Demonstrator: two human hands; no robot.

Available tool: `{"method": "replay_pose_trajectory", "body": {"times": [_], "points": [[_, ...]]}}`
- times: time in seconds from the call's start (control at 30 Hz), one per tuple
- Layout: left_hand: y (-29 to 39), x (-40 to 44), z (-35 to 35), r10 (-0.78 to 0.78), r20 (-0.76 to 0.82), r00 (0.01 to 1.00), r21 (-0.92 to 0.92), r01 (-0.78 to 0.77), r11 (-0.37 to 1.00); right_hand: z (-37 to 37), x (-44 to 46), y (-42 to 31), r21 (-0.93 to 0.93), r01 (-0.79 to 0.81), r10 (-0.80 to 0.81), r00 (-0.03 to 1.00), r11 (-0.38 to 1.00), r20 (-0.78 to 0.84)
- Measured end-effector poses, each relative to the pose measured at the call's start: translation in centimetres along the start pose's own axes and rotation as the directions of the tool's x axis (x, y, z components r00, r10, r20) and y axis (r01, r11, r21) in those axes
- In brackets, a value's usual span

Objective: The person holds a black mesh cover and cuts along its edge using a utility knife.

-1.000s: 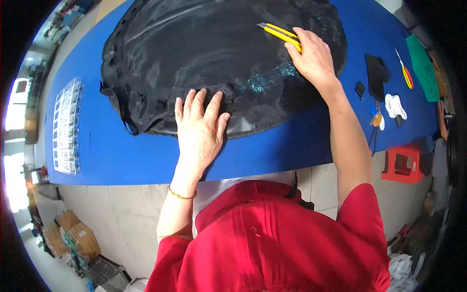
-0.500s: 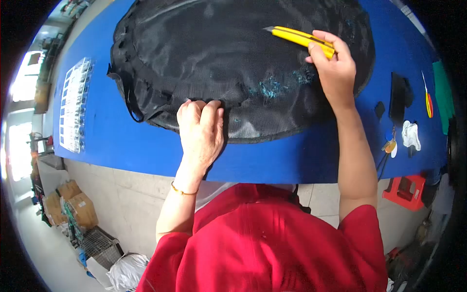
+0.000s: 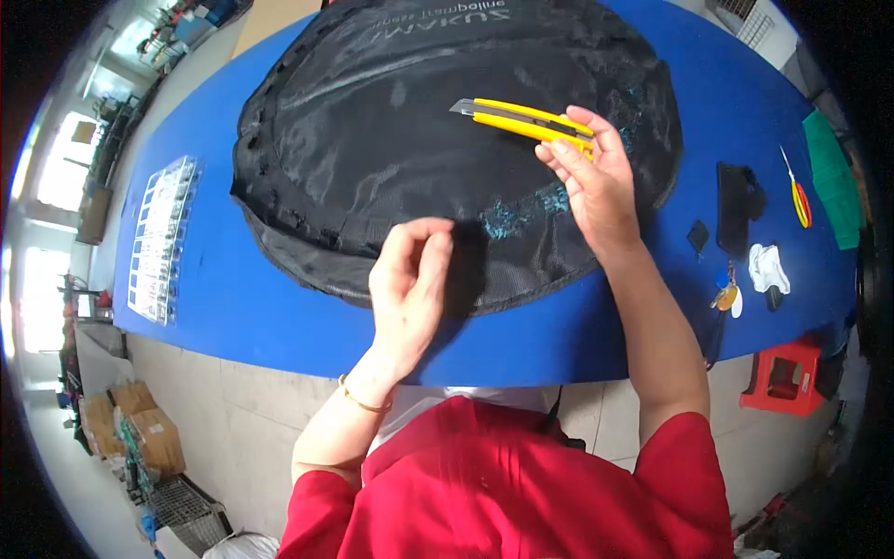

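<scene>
Working on black mesh sheet (image 3: 400,140), spread loosely across middle of blue table (image 3: 289,335), short of its near edge. Carries pale lettering (image 3: 438,23) by its far rim, rumpled border along left. Shows teal tufts (image 3: 501,222) in patches on its right half; can't tell fraying from loose thread.

Holding yellow box cutter (image 3: 531,130) in right hand (image 3: 601,182), lightly closed, thumb against fingers near tail end. Has blade (image 3: 461,107) out, pointing toward table's left edge, seemingly raised above mesh.

Got left hand (image 3: 407,289) half curled over sheet's near border, thumb and index tips almost meeting. Can't tell whether pinching a thread or nothing, nor whether touching mesh.

For good handling, judging from this pose: would smooth the border, hold mesh taut, and set left fingertips well off the blade's line. Would lift tufts clear of the weave before bringing steel near, stroke shallow, and grip closer to blade for control. Probably snags easily, so no digging with the tip.

Farther out: clear compartment tray (image 3: 163,242) along table's left edge. Toward right edge, black flat item (image 3: 733,210), red-and-yellow-handled tool (image 3: 801,203), green sheet (image 3: 832,177). Toward near right corner, white crumpled item (image 3: 766,270).
</scene>
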State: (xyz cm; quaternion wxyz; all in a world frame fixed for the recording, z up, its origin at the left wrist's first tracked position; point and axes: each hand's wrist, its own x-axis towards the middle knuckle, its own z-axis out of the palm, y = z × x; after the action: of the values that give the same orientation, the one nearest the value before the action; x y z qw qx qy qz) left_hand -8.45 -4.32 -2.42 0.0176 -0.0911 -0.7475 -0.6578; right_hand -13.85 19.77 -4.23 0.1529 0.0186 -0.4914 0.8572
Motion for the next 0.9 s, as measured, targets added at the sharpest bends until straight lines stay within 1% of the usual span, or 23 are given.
{"method": "replay_pose_trajectory", "body": {"times": [0.03, 0.07, 0.13, 0.17, 0.23, 0.33, 0.37, 0.4, 0.5, 0.53, 0.57, 0.6, 0.63, 0.7, 0.73, 0.77, 0.83, 0.87, 0.9], "points": [[0.6, 1.1, 0.8, -0.111, 0.063, 0.992, -0.201, 0.122, 0.972, 0.4, -0.2, -0.1, 0.018, -0.001, 0.001, 1.000, 1.000, -0.021], [0.9, 2.2, 1.8, -0.106, 0.065, 0.992, -0.203, 0.118, 0.972, 0.5, -0.2, 0.0, 0.023, 0.003, -0.003, 1.000, 1.000, -0.015], [0.3, 4.4, 3.4, -0.030, 0.018, 0.999, -0.056, 0.031, 0.998, 0.8, -0.4, 0.2, 0.024, -0.010, 0.010, 1.000, 1.000, -0.017], [-0.9, 5.2, 3.8, 0.094, -0.025, 0.995, 0.010, -0.094, 0.996, 0.9, -0.6, 0.1, -0.007, -0.023, 0.023, 1.000, 1.000, -0.011], [0.5, 5.7, 4.0, 0.034, -0.006, 0.999, -0.058, -0.034, 0.998, 1.2, -0.8, 0.0, -0.030, -0.041, 0.042, 0.999, 0.999, 0.011], [0.0, 6.2, 4.0, -0.039, 0.043, 0.998, -0.325, 0.051, 0.944, 1.7, -1.2, 0.2, 0.023, -0.052, 0.051, 0.998, 0.998, 0.035], [-0.2, 6.5, 3.8, -0.052, 0.083, 0.995, -0.398, 0.081, 0.914, 2.0, -1.3, 0.1, 0.042, -0.050, 0.048, 0.998, 0.998, 0.052], [-0.1, 6.6, 3.9, -0.055, 0.083, 0.995, -0.399, 0.084, 0.913, 2.0, -1.3, 0.4, 0.029, -0.056, 0.054, 0.996, 0.998, 0.069], [0.4, 6.8, 4.1, -0.161, 0.076, 0.984, -0.588, 0.175, 0.790, 2.7, -1.9, 0.4, 0.024, -0.036, 0.033, 0.994, 0.999, 0.106], [0.6, 6.9, 4.1, -0.162, 0.071, 0.984, -0.589, 0.173, 0.790, 2.8, -1.9, 0.7, 0.009, -0.012, 0.012, 0.996, 1.000, 0.091], [0.8, 7.0, 4.1, -0.156, 0.088, 0.984, -0.633, 0.176, 0.754, 3.0, -2.0, 0.5, 0.010, -0.014, 0.013, 0.996, 1.000, 0.094], [0.9, 7.0, 4.2, -0.149, 0.105, 0.983, -0.674, 0.181, 0.716, 3.4, -2.3, 0.1, 0.108, -0.078, 0.068, 0.994, 0.991, 0.091], [0.8, 6.9, 4.2, -0.148, 0.104, 0.983, -0.674, 0.179, 0.717, 3.6, -2.5, -0.2, 0.205, -0.140, 0.123, 0.988, 0.969, 0.093], [0.7, 6.7, 4.5, -0.100, 0.161, 0.982, -0.691, 0.185, 0.699, 3.1, -2.8, 0.0, 0.265, -0.243, 0.185, 0.957, 0.933, 0.225], [0.8, 6.3, 4.8, -0.101, 0.176, 0.979, -0.713, 0.198, 0.673, 2.9, -2.8, 0.6, 0.261, -0.229, 0.161, 0.953, 0.938, 0.257], [0.7, 6.2, 4.9, -0.102, 0.179, 0.979, -0.712, 0.200, 0.673, 2.8, -2.7, 0.7, 0.262, -0.229, 0.162, 0.953, 0.938, 0.255], [0.5, 6.0, 5.0, -0.120, 0.172, 0.978, -0.681, 0.206, 0.702, 3.1, -2.5, 0.8, 0.425, -0.222, 0.139, 0.966, 0.877, 0.218], [0.5, 5.8, 5.1, -0.122, 0.171, 0.978, -0.680, 0.207, 0.703, 2.7, -2.4, 0.9, 0.467, -0.263, 0.147, 0.952, 0.844, 0.269], [0.8, 5.6, 5.4, -0.119, 0.170, 0.978, -0.699, 0.205, 0.686, 2.7, -2.4, 1.1, 0.470, -0.265, 0.149, 0.952, 0.842, 0.269]]}}
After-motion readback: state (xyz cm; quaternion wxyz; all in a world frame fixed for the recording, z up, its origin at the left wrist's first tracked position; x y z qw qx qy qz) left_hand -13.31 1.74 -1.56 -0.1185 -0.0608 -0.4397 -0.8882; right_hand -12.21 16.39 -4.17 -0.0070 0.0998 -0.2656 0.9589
